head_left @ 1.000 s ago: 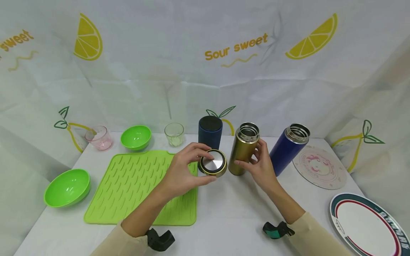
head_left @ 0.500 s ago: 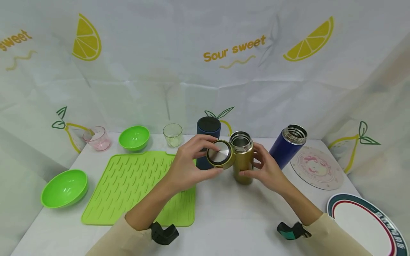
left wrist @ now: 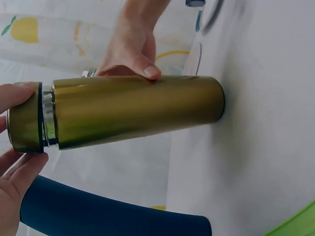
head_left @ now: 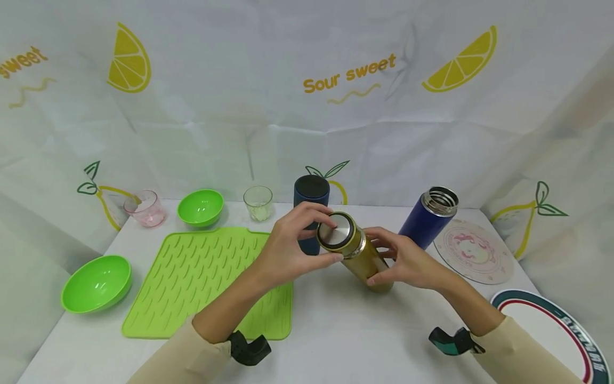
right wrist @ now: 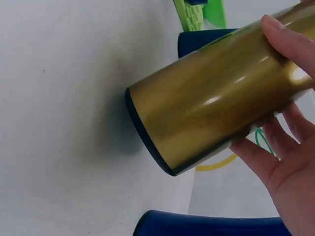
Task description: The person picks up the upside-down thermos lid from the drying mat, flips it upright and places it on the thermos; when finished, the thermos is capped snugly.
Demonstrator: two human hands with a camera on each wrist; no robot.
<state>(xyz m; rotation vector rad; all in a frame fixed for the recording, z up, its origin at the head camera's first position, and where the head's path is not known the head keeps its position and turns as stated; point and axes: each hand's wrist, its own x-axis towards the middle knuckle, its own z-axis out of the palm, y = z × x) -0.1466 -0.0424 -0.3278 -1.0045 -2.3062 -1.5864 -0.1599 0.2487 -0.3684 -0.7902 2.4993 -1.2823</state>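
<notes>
Gold bottle [head_left: 362, 262], tilted: left hand [head_left: 288, 248] pinches its lid [head_left: 343, 230], right hand [head_left: 408, 261] grips it lower; backdrop [head_left: 216, 112] behind it reads "Sour sweet".

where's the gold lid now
In the head view, just right of centre, the gold lid sits in the left grip at the mouth of the gold bottle, in front of the navy bottle.
</notes>
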